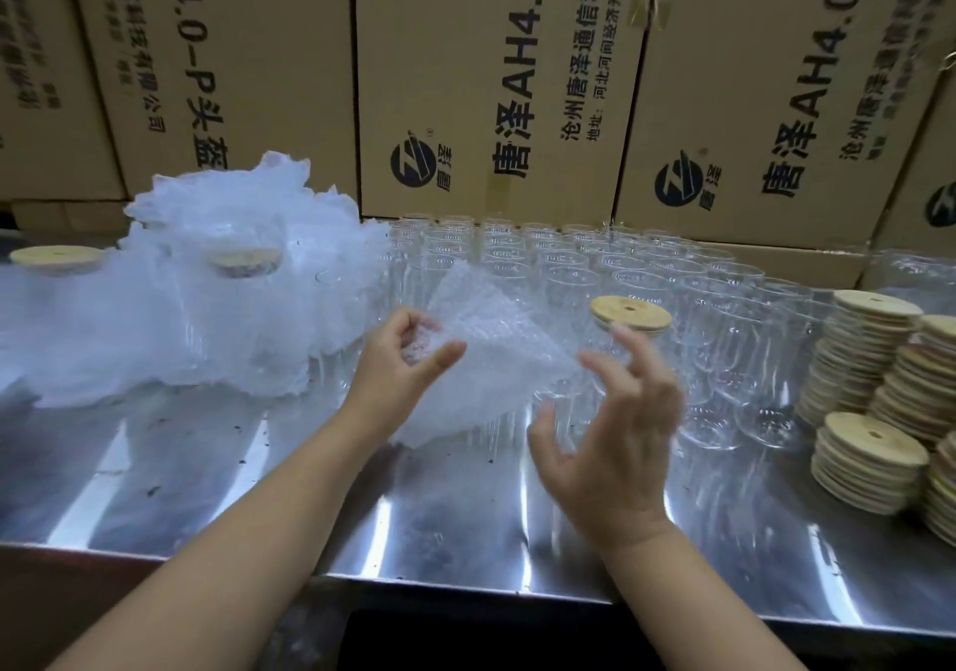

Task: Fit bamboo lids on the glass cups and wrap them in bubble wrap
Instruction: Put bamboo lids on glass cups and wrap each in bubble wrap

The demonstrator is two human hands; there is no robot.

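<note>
My left hand (401, 360) pinches a clear bubble wrap sheet (491, 350) by its left edge and holds it up over the steel table (217, 474). My right hand (615, 427) hovers just right of the sheet with fingers spread and slightly bent, holding nothing. Behind its fingertips stands a glass cup with a bamboo lid (630, 312) on top. Several rows of open glass cups (569, 267) stand behind the sheet.
A pile of bubble wrap sheets (207, 298) covers the left of the table, with lidded cups (56, 258) among it. Stacks of bamboo lids (869, 355) stand at the right. Cardboard boxes (491, 81) wall off the back. The table's front edge is close to me.
</note>
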